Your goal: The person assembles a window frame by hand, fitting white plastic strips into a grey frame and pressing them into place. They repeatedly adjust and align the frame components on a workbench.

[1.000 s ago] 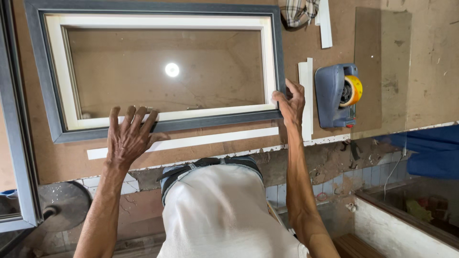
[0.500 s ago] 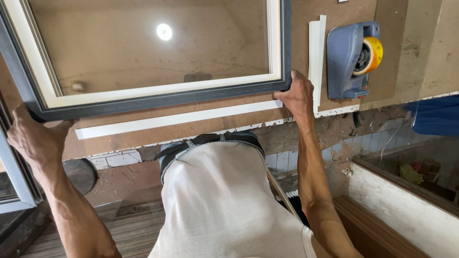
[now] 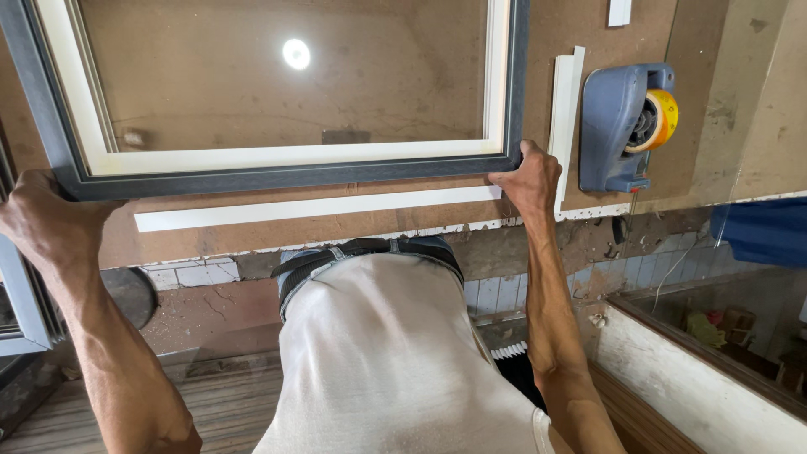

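Note:
A grey picture frame (image 3: 286, 175) with a white inner border and a glass pane lies flat on the brown worktable (image 3: 580, 25). My left hand (image 3: 46, 217) grips its near left corner. At the near right corner, my right hand (image 3: 528, 178) is closed on the frame's edge. A long white strip (image 3: 311, 208) lies on the table just in front of the frame, between my two hands.
A second white strip (image 3: 565, 109) lies right of the frame. Beyond it sits a blue tape dispenser (image 3: 620, 126) with a yellow roll. A blue cloth (image 3: 761, 231) hangs at the right. Another frame (image 3: 21, 311) leans at the left. A white board (image 3: 698, 378) lies low right.
My left hand left the frame's front edge, where it lay spread flat, and took hold of the left corner. The frame now sits closer in view. My right hand stayed at its corner.

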